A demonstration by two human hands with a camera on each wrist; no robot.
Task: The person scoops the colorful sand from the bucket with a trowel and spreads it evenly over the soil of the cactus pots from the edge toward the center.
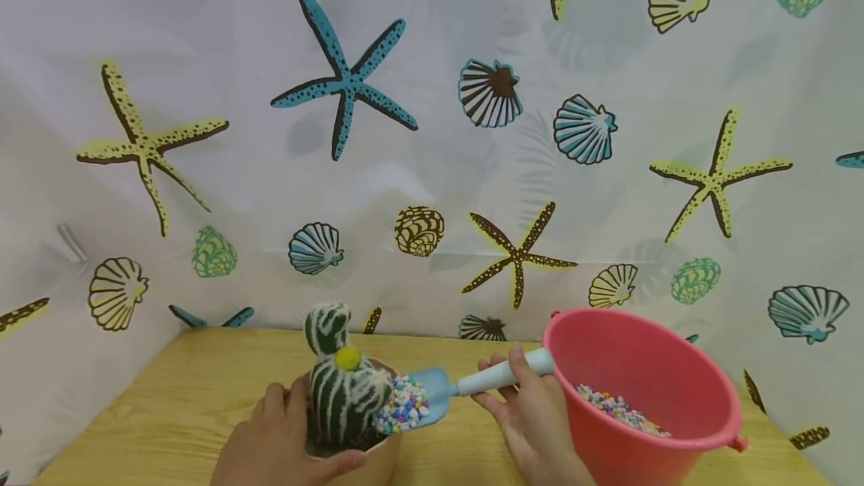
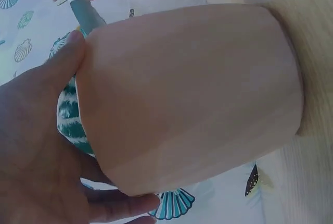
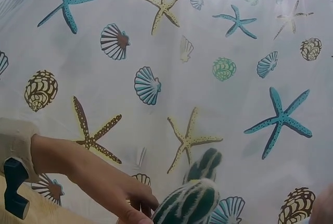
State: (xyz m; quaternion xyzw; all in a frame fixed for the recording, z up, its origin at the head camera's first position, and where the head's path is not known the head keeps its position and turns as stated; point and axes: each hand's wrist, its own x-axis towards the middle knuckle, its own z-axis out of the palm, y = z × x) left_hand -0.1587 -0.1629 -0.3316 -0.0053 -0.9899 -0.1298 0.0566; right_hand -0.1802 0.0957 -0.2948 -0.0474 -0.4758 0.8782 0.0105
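A small shovel with a light blue blade and a pale handle lies in my right hand, whose fingers and thumb hold the handle. Multicoloured pebbles heap on the blade, which tilts down at the rim of a tan flowerpot. Inside the pot stands a green and white striped cactus with a yellow ball on it. My left hand grips the pot's rim from the left, thumb on the near side. Dark filling shows around the base of the cactus.
To the right stands a pink bucket with more coloured pebbles at its bottom. The wooden table backs onto a white curtain printed with starfish and shells.
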